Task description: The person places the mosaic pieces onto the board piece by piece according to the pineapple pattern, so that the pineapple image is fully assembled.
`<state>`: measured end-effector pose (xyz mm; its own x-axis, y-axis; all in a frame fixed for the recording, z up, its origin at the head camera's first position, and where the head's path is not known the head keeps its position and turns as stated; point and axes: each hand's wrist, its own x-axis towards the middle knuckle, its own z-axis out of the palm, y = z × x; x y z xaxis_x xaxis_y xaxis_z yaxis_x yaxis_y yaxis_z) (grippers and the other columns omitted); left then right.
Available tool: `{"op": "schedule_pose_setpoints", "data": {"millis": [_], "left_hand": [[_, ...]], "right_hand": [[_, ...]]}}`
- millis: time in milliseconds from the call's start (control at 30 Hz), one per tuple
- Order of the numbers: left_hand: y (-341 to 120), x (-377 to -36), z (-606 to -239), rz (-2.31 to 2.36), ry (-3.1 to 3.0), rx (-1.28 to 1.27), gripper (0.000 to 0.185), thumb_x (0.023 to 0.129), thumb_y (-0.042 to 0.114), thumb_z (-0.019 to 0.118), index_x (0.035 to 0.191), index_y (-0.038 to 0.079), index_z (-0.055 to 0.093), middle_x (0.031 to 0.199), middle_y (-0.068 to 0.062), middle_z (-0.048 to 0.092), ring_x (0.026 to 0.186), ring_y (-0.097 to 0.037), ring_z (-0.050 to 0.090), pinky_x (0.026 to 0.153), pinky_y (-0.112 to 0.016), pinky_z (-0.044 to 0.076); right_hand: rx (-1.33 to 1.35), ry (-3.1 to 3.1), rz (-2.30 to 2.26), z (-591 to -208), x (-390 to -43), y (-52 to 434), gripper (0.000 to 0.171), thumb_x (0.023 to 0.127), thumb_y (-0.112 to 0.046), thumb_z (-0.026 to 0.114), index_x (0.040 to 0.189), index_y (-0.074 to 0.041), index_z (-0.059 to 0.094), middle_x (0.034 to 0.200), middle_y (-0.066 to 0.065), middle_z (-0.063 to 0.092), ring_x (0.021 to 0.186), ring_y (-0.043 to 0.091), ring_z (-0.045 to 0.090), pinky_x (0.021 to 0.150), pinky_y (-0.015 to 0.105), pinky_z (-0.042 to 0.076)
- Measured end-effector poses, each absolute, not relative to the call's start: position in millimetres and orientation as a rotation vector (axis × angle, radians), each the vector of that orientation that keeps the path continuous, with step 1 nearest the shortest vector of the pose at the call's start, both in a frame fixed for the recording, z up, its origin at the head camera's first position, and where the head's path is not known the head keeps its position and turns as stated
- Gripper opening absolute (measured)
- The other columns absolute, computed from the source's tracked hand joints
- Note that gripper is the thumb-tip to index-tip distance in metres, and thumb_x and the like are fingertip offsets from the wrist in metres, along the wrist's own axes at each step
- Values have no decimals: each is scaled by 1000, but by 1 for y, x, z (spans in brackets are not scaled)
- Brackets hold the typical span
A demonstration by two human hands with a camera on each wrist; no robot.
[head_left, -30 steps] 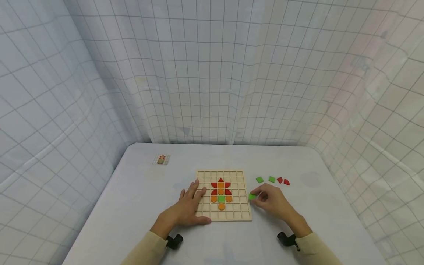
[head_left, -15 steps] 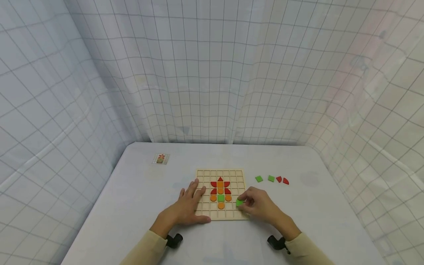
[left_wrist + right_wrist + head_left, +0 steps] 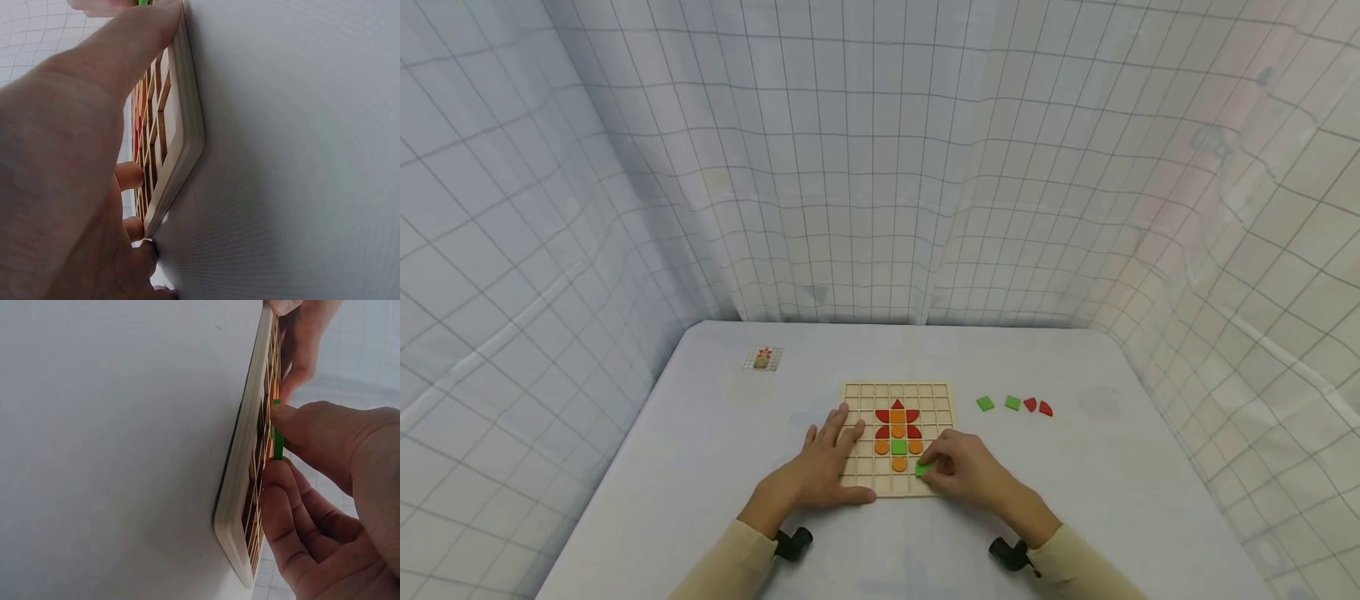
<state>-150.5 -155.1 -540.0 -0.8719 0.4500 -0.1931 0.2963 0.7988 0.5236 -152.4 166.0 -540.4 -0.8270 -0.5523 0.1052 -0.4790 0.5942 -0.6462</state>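
Since the earlier frames, the right hand (image 3: 970, 477) has been carried leftward from the surface (image 3: 700, 467) beside the board to a spot over the wooden grid board (image 3: 859, 393), bringing a green square tile (image 3: 922, 469) with it. That tile is pinched by its thin edges between the thumb and curled fingers (image 3: 284, 487), and is held just above a cell in the lower right part of the board, beside the orange and red flower pattern (image 3: 898, 432). It is judged light, stiff and smooth, best gripped at opposite edges so it can be dropped flat. The left hand (image 3: 820, 471) is laid flat with fingers spread on the board's left side, nothing being grasped. Spare green tiles (image 3: 998, 403) and red pieces (image 3: 1037, 407) are left well apart to the right.
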Motion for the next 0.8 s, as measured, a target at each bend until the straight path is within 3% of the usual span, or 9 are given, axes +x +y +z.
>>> {"op": "schedule_pose_setpoints", "data": {"millis": [533,800], "left_hand": [[-153,-148,-535,691,2688,577,124,93,66,92,183,7,32,196,-26,9,183,-50,12,144,-78,17],[-154,-149,-537,723,2688,605,123,93,63,93,182,3,33,195,-29,9,183,-51,13,143,-80,17]], "right_hand": [[-944,2825,-1016,-546,-153,150,5,97,-7,95,101,-11,94,104,-1,76,95,6,67,81,21,61],[-909,2836,-971,-544,-153,146,5,98,-9,95,102,-12,95,104,-3,75,95,6,66,82,21,61]]}}
